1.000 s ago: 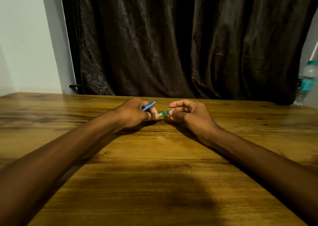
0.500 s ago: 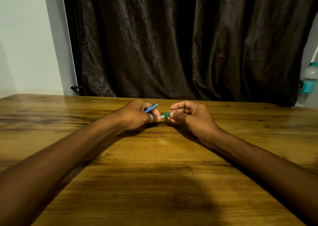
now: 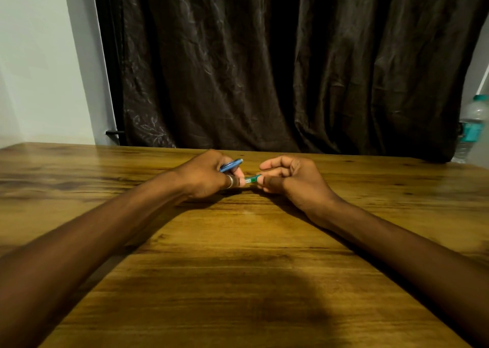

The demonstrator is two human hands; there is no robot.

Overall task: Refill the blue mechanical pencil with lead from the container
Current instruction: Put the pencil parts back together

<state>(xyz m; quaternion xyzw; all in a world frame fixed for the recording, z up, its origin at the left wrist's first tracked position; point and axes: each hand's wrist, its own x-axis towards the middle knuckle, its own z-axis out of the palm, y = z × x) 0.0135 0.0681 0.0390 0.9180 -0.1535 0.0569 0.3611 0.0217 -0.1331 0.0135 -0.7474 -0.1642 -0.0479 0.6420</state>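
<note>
Blue mechanical pencil (image 3: pixel 231 165) juts from left hand's (image 3: pixel 209 174) closed grip; right hand (image 3: pixel 288 177) pinches green lead container (image 3: pixel 250 180).

The worktop (image 3: pixel 238 255) under my arms is wood, warm brown with a dark streaked grain and a smooth, faintly sheened finish; the blue mechanical pencil (image 3: pixel 231 165) in my left hand (image 3: pixel 205 174) looks like glossy plastic, catching a little light along its barrel; the ring (image 3: pixel 230 181) on that hand is metal, dull silver; the small green lead container (image 3: pixel 250 180) pinched between my fingers (image 3: pixel 260 180) seems clear-tinted plastic; behind, the curtain (image 3: pixel 264 64) is dark brown cloth, crinkled, with a soft satiny shine; the bottle (image 3: pixel 469 129) at the far right is clear plastic with a teal label.
</note>
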